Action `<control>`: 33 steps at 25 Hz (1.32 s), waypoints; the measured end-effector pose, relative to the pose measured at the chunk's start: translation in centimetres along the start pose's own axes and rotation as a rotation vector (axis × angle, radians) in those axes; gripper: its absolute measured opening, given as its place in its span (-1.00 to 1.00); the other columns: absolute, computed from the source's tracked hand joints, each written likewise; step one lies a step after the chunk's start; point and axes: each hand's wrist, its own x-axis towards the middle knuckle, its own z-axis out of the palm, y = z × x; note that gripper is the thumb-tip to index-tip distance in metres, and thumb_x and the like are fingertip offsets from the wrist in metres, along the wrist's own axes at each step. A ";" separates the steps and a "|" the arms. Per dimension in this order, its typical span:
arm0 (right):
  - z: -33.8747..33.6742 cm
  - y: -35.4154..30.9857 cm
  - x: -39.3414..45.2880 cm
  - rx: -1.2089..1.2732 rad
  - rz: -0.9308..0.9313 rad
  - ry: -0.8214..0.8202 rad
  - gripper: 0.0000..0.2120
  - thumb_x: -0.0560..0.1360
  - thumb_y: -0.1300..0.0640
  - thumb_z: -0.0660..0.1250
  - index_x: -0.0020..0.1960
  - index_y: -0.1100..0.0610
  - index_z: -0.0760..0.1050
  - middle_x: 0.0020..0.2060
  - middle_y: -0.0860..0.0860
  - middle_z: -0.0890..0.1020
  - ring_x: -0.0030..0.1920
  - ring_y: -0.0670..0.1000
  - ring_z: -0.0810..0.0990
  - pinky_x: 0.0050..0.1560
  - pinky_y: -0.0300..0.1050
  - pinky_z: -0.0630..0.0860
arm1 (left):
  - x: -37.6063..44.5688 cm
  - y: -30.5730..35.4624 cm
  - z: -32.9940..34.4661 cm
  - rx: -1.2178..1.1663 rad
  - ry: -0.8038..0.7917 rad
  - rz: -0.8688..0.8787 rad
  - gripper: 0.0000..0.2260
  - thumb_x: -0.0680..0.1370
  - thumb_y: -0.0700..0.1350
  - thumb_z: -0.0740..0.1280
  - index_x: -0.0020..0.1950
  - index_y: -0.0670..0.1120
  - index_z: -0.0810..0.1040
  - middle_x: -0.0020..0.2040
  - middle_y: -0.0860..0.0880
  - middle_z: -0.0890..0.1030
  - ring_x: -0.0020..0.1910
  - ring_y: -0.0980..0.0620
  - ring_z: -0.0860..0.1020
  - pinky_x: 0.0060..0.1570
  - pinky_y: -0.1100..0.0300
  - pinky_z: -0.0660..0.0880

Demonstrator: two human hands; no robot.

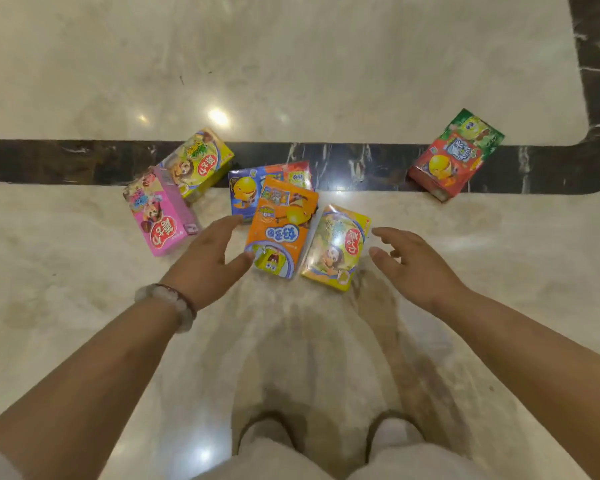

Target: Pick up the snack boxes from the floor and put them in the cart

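Where orange box (pixel 280 226) overlaps, blue box (pixel 244 194) half-hidden

Floor (pixel 291 81): glossy beige marble, dark veined band (pixel 49 161) crossing. On floor: pink box (pixel 160 213), yellow box (pixel 201 161) touching it, blue box (pixel 243 192) partly under orange box (pixel 281 226), yellow-green box (pixel 336 247) just beside orange, red-green box (pixel 456 155) well apart on band.
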 end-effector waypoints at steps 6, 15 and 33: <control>3.4 2.6 7.4 0.095 0.079 0.074 -0.52 0.56 0.04 0.26 0.44 0.09 0.28 0.29 0.15 0.43 0.18 0.09 0.48 0.10 -0.16 0.35 | 8.2 -1.7 2.7 -0.220 0.033 -0.089 -0.39 0.54 -0.07 0.32 0.50 -0.05 0.11 0.44 -0.08 0.31 0.37 -0.03 0.34 0.16 0.23 0.27; 7.2 3.7 8.1 0.175 0.271 0.127 -0.57 0.39 -0.06 0.46 0.00 0.17 0.33 -0.03 0.13 0.53 -0.05 0.10 0.50 -0.15 -0.09 0.39 | 8.1 -1.2 7.2 -0.441 0.114 -0.153 -0.58 0.37 -0.17 0.51 0.15 -0.08 0.44 -0.09 0.08 0.54 -0.21 0.25 0.50 -0.29 0.48 0.41; 7.7 2.7 7.7 1.041 0.313 -0.077 -0.48 0.39 0.23 0.48 0.29 0.12 0.39 0.04 0.18 0.66 -0.03 0.24 0.67 0.02 0.32 0.56 | 7.8 -0.7 9.6 -0.852 -0.091 -0.210 -0.65 0.38 -0.17 0.50 0.08 0.04 0.45 0.01 -0.03 0.66 -0.06 -0.06 0.65 0.05 -0.09 0.56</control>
